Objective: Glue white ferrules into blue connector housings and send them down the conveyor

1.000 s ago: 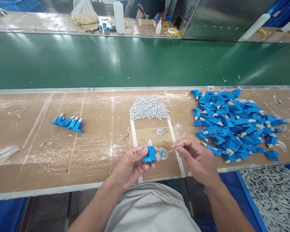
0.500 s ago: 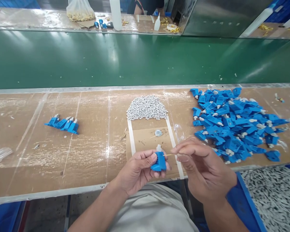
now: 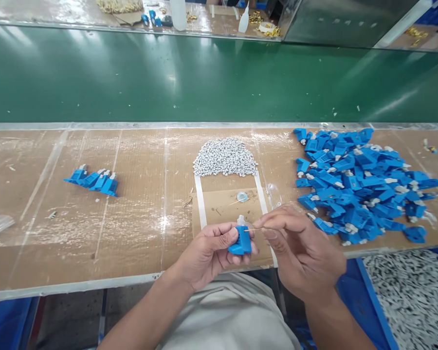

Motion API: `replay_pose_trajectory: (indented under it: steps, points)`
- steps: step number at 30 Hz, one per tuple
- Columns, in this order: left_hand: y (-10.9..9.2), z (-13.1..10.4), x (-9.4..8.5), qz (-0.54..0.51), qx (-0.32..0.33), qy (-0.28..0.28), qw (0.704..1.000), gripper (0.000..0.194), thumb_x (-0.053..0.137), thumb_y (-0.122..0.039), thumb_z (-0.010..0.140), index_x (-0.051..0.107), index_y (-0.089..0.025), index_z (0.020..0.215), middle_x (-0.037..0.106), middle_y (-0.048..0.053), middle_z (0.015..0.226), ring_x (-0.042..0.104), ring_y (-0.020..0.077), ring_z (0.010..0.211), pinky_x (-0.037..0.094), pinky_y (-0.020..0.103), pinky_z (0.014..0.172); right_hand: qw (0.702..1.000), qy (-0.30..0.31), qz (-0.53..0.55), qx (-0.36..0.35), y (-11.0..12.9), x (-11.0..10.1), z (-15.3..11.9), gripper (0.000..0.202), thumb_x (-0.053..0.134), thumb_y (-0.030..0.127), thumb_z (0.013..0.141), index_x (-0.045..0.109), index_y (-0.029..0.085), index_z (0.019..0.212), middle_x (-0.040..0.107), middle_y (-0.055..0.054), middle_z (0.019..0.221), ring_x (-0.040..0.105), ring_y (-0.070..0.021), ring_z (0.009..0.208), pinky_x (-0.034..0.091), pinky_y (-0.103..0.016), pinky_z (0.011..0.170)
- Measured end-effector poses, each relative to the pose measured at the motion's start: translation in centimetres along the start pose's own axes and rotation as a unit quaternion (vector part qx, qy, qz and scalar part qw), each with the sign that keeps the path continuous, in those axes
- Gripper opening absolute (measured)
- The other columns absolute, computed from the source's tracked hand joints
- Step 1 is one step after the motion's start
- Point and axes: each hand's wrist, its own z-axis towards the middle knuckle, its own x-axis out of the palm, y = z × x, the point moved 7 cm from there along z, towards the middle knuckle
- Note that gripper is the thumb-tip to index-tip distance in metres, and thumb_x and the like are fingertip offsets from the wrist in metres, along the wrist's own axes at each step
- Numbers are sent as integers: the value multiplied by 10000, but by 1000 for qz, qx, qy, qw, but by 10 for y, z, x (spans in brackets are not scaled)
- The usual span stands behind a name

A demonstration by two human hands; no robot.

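Note:
My left hand [image 3: 211, 250] grips a small blue plastic part [image 3: 243, 242] between thumb and fingers, its white tip [image 3: 241, 221] pointing up. Pinched in my right hand [image 3: 301, 248] is a thin wooden toothpick [image 3: 254, 229], whose end meets the upper face of the blue part; I cannot tell whether it goes into a hole. A fine curved strand shows above the toothpick. Just beyond my hands, a small round clear dish [image 3: 242, 197] lies on a cardboard sheet [image 3: 222, 214], with another thin stick [image 3: 234, 202] beside it.
A heap of small grey-white pieces [image 3: 224, 156] lies ahead. Many blue parts [image 3: 354, 180] are piled at right, and several stand in a row [image 3: 91, 181] at left. Past the table runs a green belt [image 3: 149, 78]. A blue bin [image 3: 377, 304] of grey pieces sits lower right.
The toothpick's end has shifted from the blue part's right edge onto its face, and my right hand has moved slightly left. The camera view has tilted down a little.

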Motion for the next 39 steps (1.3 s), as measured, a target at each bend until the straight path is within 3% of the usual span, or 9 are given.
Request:
replay_pose_trajectory:
  steps: [8, 12, 15, 18, 22, 26, 31, 34, 39]
  points:
    - [2, 1, -2, 16, 8, 16, 1000, 230, 675, -288, 929, 733, -66, 948, 717, 130, 867, 661, 102, 672, 487, 131, 582, 998, 46, -23, -27, 4, 4, 1, 284, 609, 5, 898, 624, 220, 1083, 723, -41, 927, 668, -210, 838, 522, -389, 741]
    - [0, -2, -6, 4, 13, 8, 1000, 243, 709, -296, 905, 735, -64, 975, 717, 126, 874, 662, 102, 675, 502, 135, 598, 998, 5, 29, 53, -5, -4, -1, 196, 587, 74, 938, 644, 242, 1022, 680, -48, 922, 652, -231, 879, 528, -395, 743]
    - [-4, -5, -13, -17, 13, 2, 1000, 265, 736, -293, 883, 736, -57, 1002, 722, 127, 870, 674, 109, 680, 507, 127, 583, 996, -19, 9, 86, -16, -10, -8, 124, 610, 124, 942, 662, 234, 967, 633, -65, 987, 620, -249, 972, 514, -408, 797]
    - [-11, -10, -23, -38, 21, -15, 999, 267, 765, -273, 852, 739, -51, 999, 730, 124, 844, 682, 109, 656, 514, 117, 566, 995, 27, -51, 84, -29, -5, -20, 109, 633, 137, 940, 673, 228, 985, 613, -61, 1021, 610, -235, 987, 487, -388, 811]
    - [-20, -16, -37, -48, 49, -39, 997, 264, 798, -240, 808, 740, -50, 983, 731, 116, 808, 685, 115, 645, 525, 123, 572, 988, 77, -83, 102, -49, 1, -27, 151, 646, 166, 950, 685, 231, 1082, 618, -48, 1036, 599, -182, 867, 480, -326, 718]
    - [-21, -20, -48, -49, 56, -48, 996, 249, 770, -264, 838, 736, -59, 975, 725, 126, 819, 681, 121, 652, 511, 130, 552, 987, 41, -140, 72, -65, -4, 8, 84, 652, 199, 956, 695, 229, 1023, 648, -20, 941, 583, -156, 768, 465, -297, 680]
    - [-18, -19, -54, -39, 62, -48, 996, 253, 716, -293, 887, 733, -65, 996, 721, 149, 847, 674, 133, 678, 519, 169, 597, 960, 181, -209, -46, -89, 37, 66, 130, 589, 201, 986, 719, 204, 986, 659, -44, 893, 616, -163, 761, 460, -284, 660]
    - [-16, -17, -55, -41, 59, -46, 996, 257, 718, -307, 883, 733, -67, 976, 721, 153, 849, 677, 139, 665, 502, 170, 567, 935, 231, -255, -86, -105, 59, 79, 180, 557, 190, 993, 736, 210, 996, 669, -60, 911, 624, -166, 773, 451, -276, 654]
    - [-15, -15, -54, -49, 59, -41, 996, 272, 708, -328, 893, 727, -66, 963, 717, 155, 862, 684, 140, 666, 485, 169, 553, 913, 269, -291, -97, -115, 75, 81, 224, 520, 179, 993, 736, 224, 960, 647, -52, 883, 579, -146, 708, 387, -251, 575]
